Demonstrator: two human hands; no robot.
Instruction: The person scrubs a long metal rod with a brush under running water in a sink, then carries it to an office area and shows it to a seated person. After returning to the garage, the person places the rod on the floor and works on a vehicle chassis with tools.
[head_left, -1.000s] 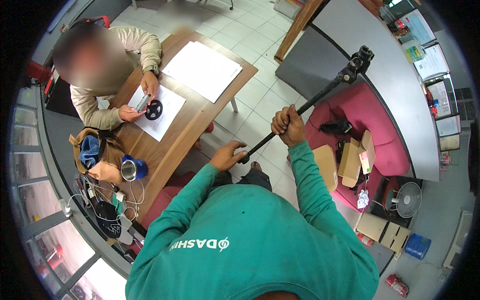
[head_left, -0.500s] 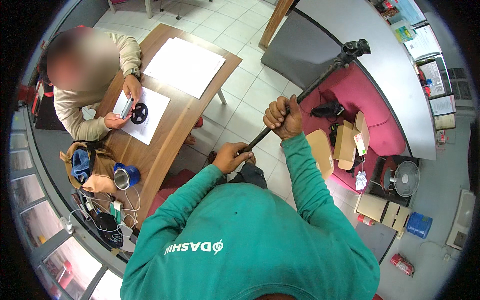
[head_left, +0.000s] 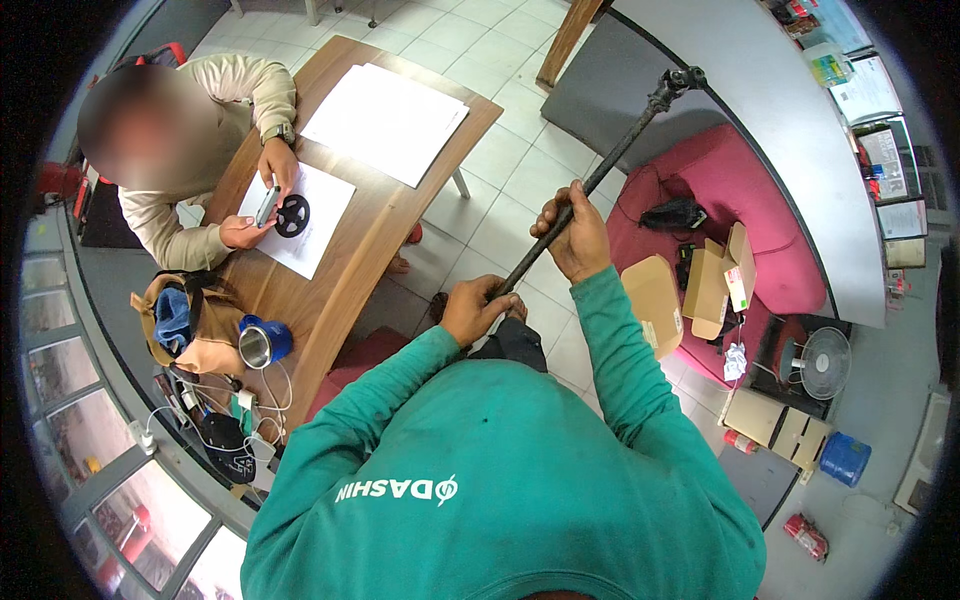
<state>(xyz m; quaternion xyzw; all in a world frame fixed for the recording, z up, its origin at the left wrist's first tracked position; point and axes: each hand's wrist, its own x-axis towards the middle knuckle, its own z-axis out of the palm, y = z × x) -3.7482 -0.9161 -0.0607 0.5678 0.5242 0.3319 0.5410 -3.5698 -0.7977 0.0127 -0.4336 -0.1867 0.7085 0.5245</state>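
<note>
A long dark metal shaft (head_left: 622, 150) runs diagonally in front of me, its far end up and to the right. At that end sits a universal joint (head_left: 684, 80). My left hand (head_left: 474, 312) is closed round the near end, just in front of my body. Farther along, my right hand (head_left: 576, 238) holds the shaft loosely, fingers curled round it and palm partly showing. The near tip of the shaft is hidden by my left hand.
Left, a person in a beige top holds a phone (head_left: 267, 207) at a wooden table (head_left: 345, 290) with papers (head_left: 385, 125), a black wheel-shaped part (head_left: 292, 215), a bag (head_left: 205, 335) and a blue mug (head_left: 264, 342). Right, a red sofa (head_left: 785, 225) bears open cardboard boxes (head_left: 712, 290).
The shaft's jointed end has swung a little to the left, so the shaft stands steeper. My right hand's grip has loosened and turned, showing more palm. The view has shifted slightly.
</note>
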